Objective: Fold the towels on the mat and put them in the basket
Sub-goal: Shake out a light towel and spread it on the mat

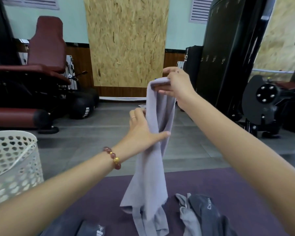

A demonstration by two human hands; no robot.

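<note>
A long lilac towel hangs in the air over the purple mat, its lower end touching the mat. My right hand pinches the towel's top edge, raised high. My left hand grips the towel at its middle, thumb across the front and fingers behind. A dark grey towel with a lighter grey one beside it lies crumpled on the mat at the lower right. More dark cloth lies at the bottom left. The white perforated basket stands at the left.
A red padded gym bench and black balls stand at the back left. A black weight machine fills the right side. Grey floor tiles lie between the mat and an upright chipboard panel.
</note>
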